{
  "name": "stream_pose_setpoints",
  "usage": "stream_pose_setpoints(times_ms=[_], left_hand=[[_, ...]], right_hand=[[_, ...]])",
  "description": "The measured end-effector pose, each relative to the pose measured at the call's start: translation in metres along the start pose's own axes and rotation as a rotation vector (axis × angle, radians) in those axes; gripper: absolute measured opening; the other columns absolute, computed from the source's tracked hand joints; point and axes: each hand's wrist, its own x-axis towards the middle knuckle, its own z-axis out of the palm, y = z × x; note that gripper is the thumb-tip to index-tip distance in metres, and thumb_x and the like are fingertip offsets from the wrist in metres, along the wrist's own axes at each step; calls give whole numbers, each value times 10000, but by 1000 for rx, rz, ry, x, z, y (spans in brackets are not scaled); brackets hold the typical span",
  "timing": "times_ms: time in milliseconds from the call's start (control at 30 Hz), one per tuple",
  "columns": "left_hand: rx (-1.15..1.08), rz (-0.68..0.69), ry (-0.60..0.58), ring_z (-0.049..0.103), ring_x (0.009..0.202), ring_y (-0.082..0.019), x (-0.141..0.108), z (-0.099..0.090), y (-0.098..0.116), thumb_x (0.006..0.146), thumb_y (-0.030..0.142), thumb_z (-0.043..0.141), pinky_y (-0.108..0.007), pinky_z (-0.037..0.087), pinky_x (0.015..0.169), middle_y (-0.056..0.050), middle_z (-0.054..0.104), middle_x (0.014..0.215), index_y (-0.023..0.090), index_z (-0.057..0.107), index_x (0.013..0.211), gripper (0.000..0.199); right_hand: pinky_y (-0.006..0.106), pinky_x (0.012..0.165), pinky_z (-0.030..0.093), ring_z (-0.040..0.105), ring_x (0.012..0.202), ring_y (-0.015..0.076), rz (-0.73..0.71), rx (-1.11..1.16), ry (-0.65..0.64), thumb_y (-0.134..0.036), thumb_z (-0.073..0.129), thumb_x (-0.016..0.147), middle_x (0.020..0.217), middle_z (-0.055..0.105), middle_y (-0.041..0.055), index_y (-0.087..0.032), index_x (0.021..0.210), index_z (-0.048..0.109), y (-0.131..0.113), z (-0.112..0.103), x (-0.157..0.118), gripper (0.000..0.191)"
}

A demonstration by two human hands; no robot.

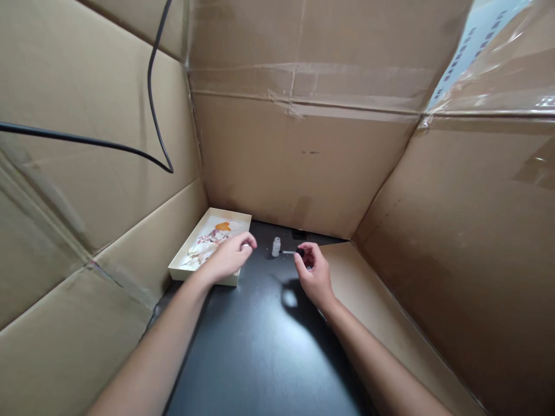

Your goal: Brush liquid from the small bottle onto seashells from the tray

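A small clear glass bottle (276, 248) stands upright on the dark table, between my two hands and apart from both. My right hand (315, 273) is closed on a black cap with a thin pale stem (288, 252). The stem points left and its tip lies close beside the bottle. My left hand (234, 252) hangs over the right side of a shallow cream box (225, 281), fingers curled in toward the thumb. What it holds, if anything, is too small to make out. Inside the box lie pale, flat pieces and an orange piece (222, 226).
Cardboard walls (277, 167) enclose the table (243, 358) at the back and both sides. A flat cardboard sheet (359, 277) lies along the right. A black cable (150, 86) hangs at upper left. A small dark object (299, 234) lies behind the bottle.
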Motion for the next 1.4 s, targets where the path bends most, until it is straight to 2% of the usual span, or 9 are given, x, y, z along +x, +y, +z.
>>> stream_pose_setpoints(times_ms=[67,133,233,333,600,700,1033,1233,1400], left_hand=[[-65,30,39,603,837,-178,3,29,17,824,190,341,-263,447,738,-33,653,874,195,561,894,231],[-68,-67,114,622,842,-200,10,60,24,828,187,389,-282,449,740,-65,668,911,184,521,1014,228],[-17,-184,173,647,933,-257,24,97,18,834,217,484,-315,448,781,-148,676,1024,132,411,1214,396],[56,-180,198,633,1019,-302,36,112,5,862,282,514,-339,446,809,-196,655,1113,102,376,1282,477],[157,7,228,620,982,-244,46,113,-9,923,267,424,-308,440,786,-105,638,1075,185,524,1082,205],[168,33,232,612,962,-226,44,113,-9,930,274,424,-295,435,776,-91,627,1054,198,526,1085,200],[173,117,258,606,935,-227,41,117,-8,946,310,402,-305,437,762,-87,609,1025,194,520,1090,219],[191,111,253,606,921,-223,40,116,-8,953,367,390,-298,434,756,-84,603,999,191,529,1058,247],[212,100,239,600,926,-228,43,117,-10,953,374,385,-306,432,766,-88,603,995,188,543,1048,261]], right_hand=[[234,559,432,510,598,121,-57,-44,16,-317,538,853,785,555,1,-194,994,555,-3,1,16,188],[252,611,454,537,623,126,-129,-124,16,-302,524,854,855,586,22,-193,1023,580,-8,2,32,209],[268,654,461,564,647,135,-203,-265,17,-283,507,851,911,615,37,-199,1052,613,-12,5,47,243],[268,661,459,574,650,131,-231,-329,0,-268,502,856,958,630,37,-206,1092,625,-11,7,51,273],[270,687,471,599,723,148,-247,-360,-68,-254,481,895,1041,629,54,-234,1173,615,-6,9,48,309],[266,682,473,606,757,155,-241,-379,-95,-242,479,893,1060,623,61,-238,1186,614,-7,10,47,323],[266,703,482,585,689,132,-230,-312,-170,-245,496,887,1016,612,47,-226,1160,622,1,9,47,301],[281,722,489,593,712,142,-230,-309,-216,-230,495,871,1000,609,50,-234,1160,624,7,12,45,316],[279,722,489,586,708,143,-227,-288,-180,-235,483,881,1028,600,58,-234,1172,611,8,11,44,317]])
